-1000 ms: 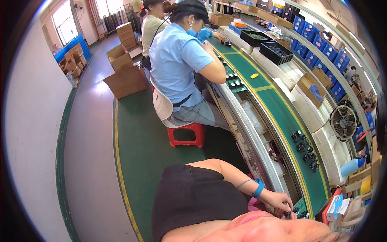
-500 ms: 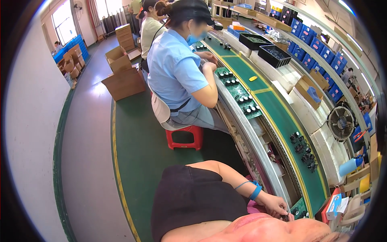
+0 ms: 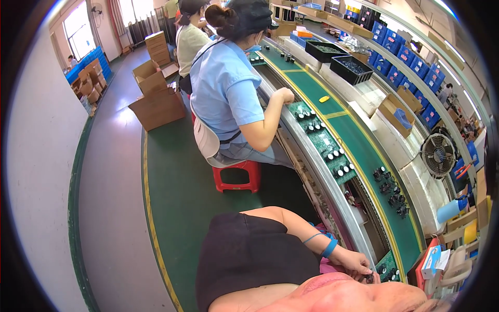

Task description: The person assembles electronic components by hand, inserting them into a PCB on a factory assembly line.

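Observation:
My left hand [image 3: 356, 263], with a blue wrist strap [image 3: 329, 247] above it, is at the near end of the line at the lower right. Its fingers are pinched on a small black component [image 3: 369, 277], partly hidden by them. Just beyond the fingertips lies a green circuit board [image 3: 385, 261] carrying dark round parts. My right hand does not show.
A co-worker in a light blue shirt [image 3: 223, 78] sits on a red stool [image 3: 237, 177], one hand by populated circuit boards [image 3: 325, 141]. Black components [image 3: 392, 192] lie on the green conveyor belt [image 3: 353, 132]. A fan [image 3: 439, 155] and black bins [image 3: 351, 69] stand beyond.
The populated boards beside the co-worker have slid along the rail toward me. The co-worker's arm has reached forward and the head has turned away. My left hand stays nearly in place, still pinching.

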`<state>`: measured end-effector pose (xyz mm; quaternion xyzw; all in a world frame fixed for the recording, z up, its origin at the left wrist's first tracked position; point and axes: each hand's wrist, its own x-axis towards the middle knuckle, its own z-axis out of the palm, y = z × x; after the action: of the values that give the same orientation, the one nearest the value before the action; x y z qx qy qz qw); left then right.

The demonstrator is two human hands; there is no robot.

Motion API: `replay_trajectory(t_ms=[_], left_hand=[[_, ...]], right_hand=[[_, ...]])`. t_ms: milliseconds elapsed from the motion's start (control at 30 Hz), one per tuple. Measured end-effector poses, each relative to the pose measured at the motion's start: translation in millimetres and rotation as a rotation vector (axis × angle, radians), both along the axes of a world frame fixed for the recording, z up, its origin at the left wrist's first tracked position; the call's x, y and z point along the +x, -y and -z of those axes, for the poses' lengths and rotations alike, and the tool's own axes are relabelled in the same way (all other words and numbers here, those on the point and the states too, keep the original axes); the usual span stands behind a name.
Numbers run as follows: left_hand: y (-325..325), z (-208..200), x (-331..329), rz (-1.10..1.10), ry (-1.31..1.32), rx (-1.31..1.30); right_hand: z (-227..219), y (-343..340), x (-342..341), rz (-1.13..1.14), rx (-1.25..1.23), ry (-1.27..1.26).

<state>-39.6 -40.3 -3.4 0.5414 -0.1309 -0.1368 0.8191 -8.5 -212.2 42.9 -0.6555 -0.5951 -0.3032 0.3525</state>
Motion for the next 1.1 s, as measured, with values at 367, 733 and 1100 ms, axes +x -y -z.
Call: replay_trajectory(t_ms=[367, 733, 1100], left_hand=[[1.5, -10.5, -8.8, -0.008, 0.130, 0.110], [1.7, -18.8, -19.3, -0.089, 0.195, 0.154], [3.9, -14.2, -18.4, -0.121, 0.245, 0.212]], right_hand=[[-0.7, 9.0, -27.2, 0.270, 0.011, -0.631], [6.5, 13.4, -28.8, 0.261, 0.044, -0.821], [-0.6, 12.8, -33.7, 0.320, -0.011, -0.930]])
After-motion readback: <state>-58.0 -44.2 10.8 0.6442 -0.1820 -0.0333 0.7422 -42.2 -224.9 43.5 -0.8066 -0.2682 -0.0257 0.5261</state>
